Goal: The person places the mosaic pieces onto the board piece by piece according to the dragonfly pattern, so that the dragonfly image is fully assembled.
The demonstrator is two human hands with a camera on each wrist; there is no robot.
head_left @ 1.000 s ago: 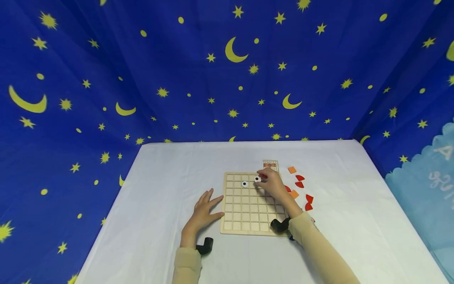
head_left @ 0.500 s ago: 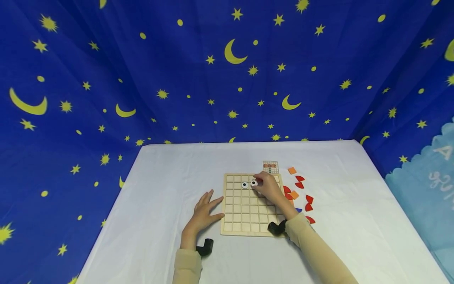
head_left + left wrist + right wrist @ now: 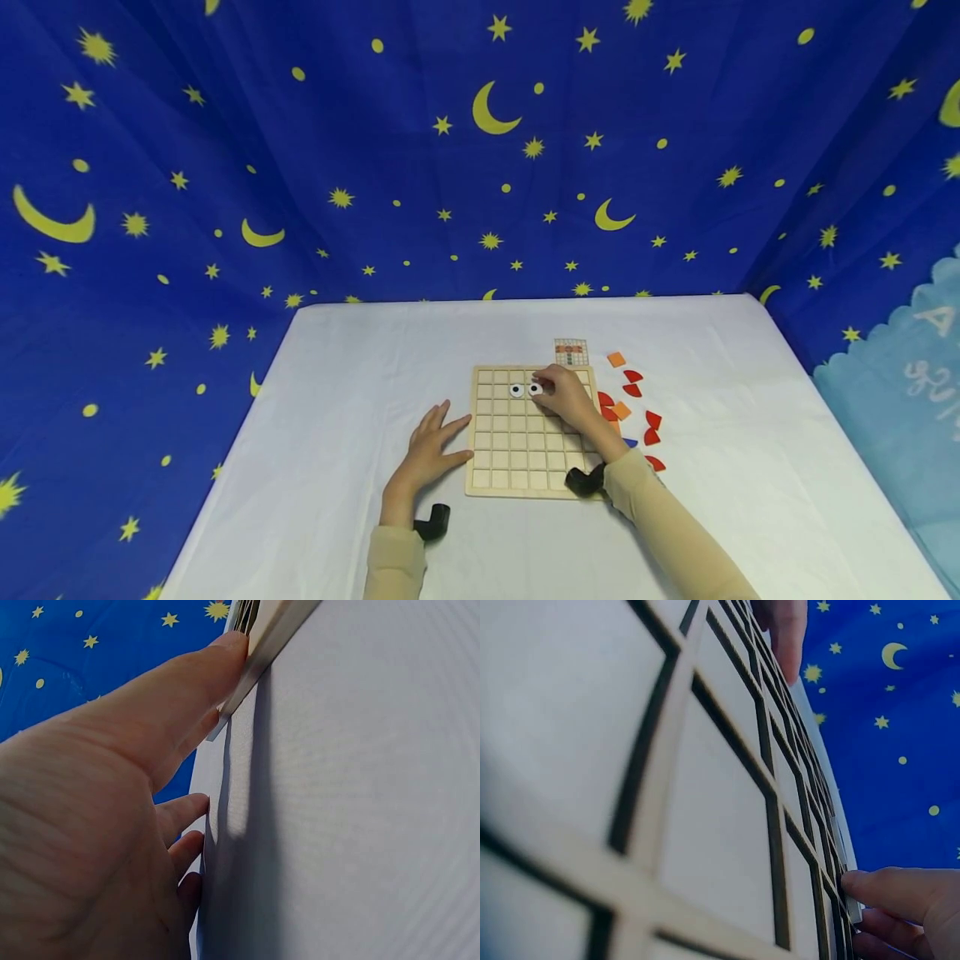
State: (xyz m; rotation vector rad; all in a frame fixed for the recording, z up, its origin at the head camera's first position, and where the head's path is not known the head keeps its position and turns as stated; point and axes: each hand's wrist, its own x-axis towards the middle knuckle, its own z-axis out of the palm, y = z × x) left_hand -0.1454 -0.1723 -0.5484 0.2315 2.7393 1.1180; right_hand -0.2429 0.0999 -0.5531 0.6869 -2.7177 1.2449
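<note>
A wooden grid board [image 3: 499, 451] lies on the white-covered table. In one of its upper cells sits a white tile with a black dot, like an eye [image 3: 517, 391]. My right hand [image 3: 570, 402] pinches a second eye tile [image 3: 533, 389] at the cell just right of the first; in the right wrist view its fingertips [image 3: 853, 882] are low over the board's cells. My left hand [image 3: 427, 447] rests beside the board with fingers spread. Its thumb [image 3: 225, 656] touches the board's edge in the left wrist view.
A small printed pattern card [image 3: 572, 352] lies behind the board. To the right are several red quarter-round pieces [image 3: 652, 420], orange squares [image 3: 617, 360] and part of a blue piece [image 3: 632, 443], partly hidden by my right arm. A blue star-patterned cloth [image 3: 420, 150] hangs around the table.
My right hand has moved left and slightly towards me, bringing the second eye tile down next to the first. The left hand has stayed at the board's edge.
</note>
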